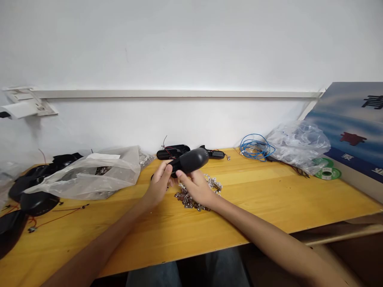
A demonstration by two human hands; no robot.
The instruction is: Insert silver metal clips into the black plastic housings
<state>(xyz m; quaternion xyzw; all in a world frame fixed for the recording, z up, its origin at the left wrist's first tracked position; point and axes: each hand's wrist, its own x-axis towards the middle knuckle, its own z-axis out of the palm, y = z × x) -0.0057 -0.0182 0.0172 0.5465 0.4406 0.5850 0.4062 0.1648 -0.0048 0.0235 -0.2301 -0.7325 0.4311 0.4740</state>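
Both hands grip one black plastic housing (193, 160) with a rounded end, raised above the table and tilted up to the right. My left hand (161, 181) is closed on its left, narrower part, thumb on top. My right hand (196, 186) holds it from below and in front, thumb pressed against its side. Beneath my right hand lies a pile of small shiny metal parts (188, 202). The underside of the housing is hidden from me. Behind it, near the wall, rest more black housings (173, 152) with thin red and black wires.
On the left are a clear plastic bag (119, 175) holding small metal parts and several black housings (38, 202) with loose wires. A blue cable coil (257, 147), another plastic bag (299, 139) and a green spool (327, 173) sit at the right, beside a printed board (350, 123).
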